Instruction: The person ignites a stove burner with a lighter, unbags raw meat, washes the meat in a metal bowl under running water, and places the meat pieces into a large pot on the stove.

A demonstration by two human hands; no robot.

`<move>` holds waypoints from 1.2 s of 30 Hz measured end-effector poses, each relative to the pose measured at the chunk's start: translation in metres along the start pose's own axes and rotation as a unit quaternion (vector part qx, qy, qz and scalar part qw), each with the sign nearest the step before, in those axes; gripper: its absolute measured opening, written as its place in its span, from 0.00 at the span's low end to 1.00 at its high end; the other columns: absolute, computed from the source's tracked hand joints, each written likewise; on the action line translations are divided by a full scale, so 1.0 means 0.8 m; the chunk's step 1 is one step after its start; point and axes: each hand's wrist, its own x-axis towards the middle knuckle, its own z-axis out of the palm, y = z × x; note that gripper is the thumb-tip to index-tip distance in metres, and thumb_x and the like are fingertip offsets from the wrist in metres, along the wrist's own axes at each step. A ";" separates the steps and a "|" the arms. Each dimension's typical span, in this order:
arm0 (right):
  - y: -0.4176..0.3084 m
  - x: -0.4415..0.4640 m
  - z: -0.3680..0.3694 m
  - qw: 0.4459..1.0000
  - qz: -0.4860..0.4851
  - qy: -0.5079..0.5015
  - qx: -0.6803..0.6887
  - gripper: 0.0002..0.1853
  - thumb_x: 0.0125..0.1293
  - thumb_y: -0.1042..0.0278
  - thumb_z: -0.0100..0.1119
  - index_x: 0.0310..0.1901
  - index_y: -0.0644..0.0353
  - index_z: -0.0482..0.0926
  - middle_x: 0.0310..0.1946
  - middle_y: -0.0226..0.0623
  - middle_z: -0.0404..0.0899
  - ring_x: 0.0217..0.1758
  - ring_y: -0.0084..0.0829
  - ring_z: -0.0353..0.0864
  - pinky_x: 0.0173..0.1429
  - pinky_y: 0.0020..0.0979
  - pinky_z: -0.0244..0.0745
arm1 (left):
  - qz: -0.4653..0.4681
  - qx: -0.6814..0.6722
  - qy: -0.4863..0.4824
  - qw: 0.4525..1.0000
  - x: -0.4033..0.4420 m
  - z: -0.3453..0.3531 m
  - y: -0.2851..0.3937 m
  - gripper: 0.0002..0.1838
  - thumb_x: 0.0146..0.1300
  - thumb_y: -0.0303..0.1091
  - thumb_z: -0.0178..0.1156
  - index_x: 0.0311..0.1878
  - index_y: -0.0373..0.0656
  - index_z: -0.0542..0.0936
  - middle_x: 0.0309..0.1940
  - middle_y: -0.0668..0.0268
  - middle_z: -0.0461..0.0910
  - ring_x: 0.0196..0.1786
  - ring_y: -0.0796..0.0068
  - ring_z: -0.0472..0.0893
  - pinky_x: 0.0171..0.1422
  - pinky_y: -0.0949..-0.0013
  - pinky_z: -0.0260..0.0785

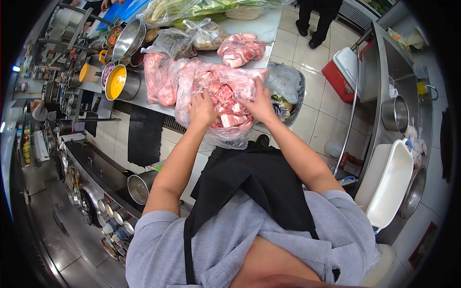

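A large clear plastic bag (185, 91) of raw meat lies open in front of me at the table's near edge. Pink chunks of meat (224, 98) with white fat show through its mouth. My left hand (202, 109) grips the bag's left side, fingers bent over the plastic beside the meat. On the opposite side my right hand (260, 103) has the bag's edge between thumb and fingers. A second bag of meat (160, 79) rests to the left, touching the open one. Farther back sits another wrapped lump of meat (241, 49).
Left of the bags stand a pot of yellow liquid (116, 82) and a metal bowl (128, 41). A plastic-lined bin (297, 93) is at the table's right. A red cooler (338, 77) and a white tub (391, 185) are farther right. A person's legs (319, 21) show behind.
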 end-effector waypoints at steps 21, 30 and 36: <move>0.012 -0.011 0.013 0.991 0.106 0.076 0.021 0.50 0.59 0.51 0.65 0.74 0.61 0.45 0.64 0.58 0.60 0.66 0.51 0.65 0.68 0.39 0.63 | -0.006 -0.167 0.103 0.981 0.070 0.038 -0.103 0.54 0.45 0.50 0.74 0.74 0.51 0.56 0.70 0.41 0.54 0.69 0.42 0.61 0.72 0.53 0.57; 0.038 -0.019 0.043 0.794 0.284 0.035 0.536 0.32 0.66 0.57 0.61 0.67 0.62 0.61 0.57 0.40 0.74 0.56 0.31 0.78 0.59 0.35 0.74 | -0.032 -0.406 0.002 0.913 0.084 0.040 -0.149 0.59 0.41 0.42 0.77 0.73 0.40 0.51 0.62 0.47 0.70 0.64 0.53 0.71 0.68 0.60 0.62; 0.000 -0.055 0.043 0.805 0.278 0.056 0.522 0.33 0.64 0.61 0.64 0.66 0.64 0.61 0.57 0.42 0.74 0.56 0.33 0.78 0.60 0.37 0.75 | -0.045 -0.676 -0.139 0.723 0.082 0.043 -0.178 0.39 0.54 0.33 0.71 0.65 0.31 0.63 0.56 0.53 0.74 0.52 0.67 0.79 0.53 0.66 0.74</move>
